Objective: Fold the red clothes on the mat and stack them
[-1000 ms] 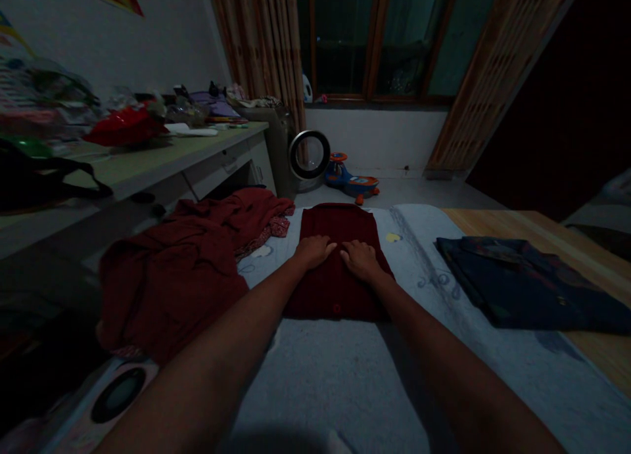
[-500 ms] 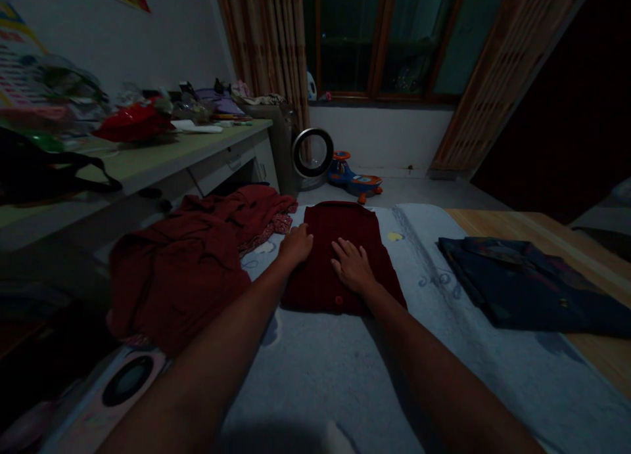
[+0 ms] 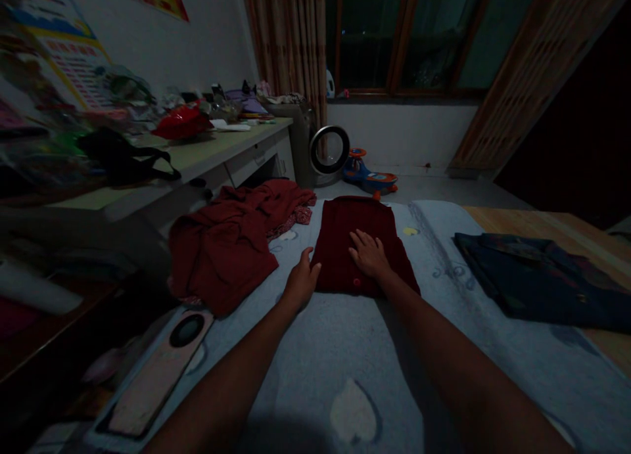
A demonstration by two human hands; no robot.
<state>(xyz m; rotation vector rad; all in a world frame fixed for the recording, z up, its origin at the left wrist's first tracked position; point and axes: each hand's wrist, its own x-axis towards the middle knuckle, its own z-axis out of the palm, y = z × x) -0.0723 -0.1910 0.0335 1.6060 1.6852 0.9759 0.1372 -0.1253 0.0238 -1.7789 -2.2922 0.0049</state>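
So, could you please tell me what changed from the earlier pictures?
The left hand moved leftward and nearer, from atop the folded dark-red fabric garment to its left edge. The right hand stayed on top; the crumpled rust-red cloth and folded navy garment stayed put.

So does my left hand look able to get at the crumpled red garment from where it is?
Probably yes: your left hand looks open, and only a strip of blue blanket shows between it and the crumpled red garment to its left, with nothing visible blocking the way.
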